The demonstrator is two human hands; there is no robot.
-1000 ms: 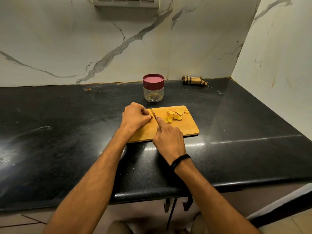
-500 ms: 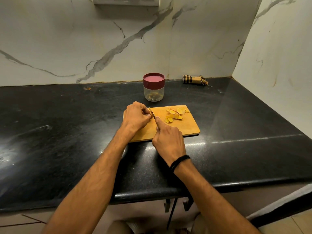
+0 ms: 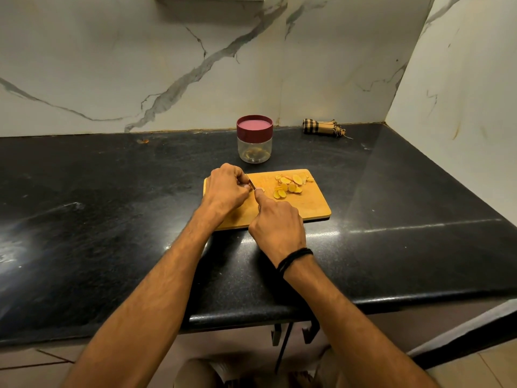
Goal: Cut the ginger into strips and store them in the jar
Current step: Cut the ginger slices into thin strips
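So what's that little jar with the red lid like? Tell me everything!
The jar is small and round, with a clear body that looks like plastic or glass. Its dark red lid is on, with a lighter pinkish top. It stands upright on the black countertop, just behind the wooden cutting board without touching it, and close to the marble wall. A few pale yellowish bits show at the bottom; what they are is unclear. Only the countertop touches it.

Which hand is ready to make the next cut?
Right hand, likely: it grips the knife, blade down beside the left hand, whose curled fingers hold the ginger piece steady.
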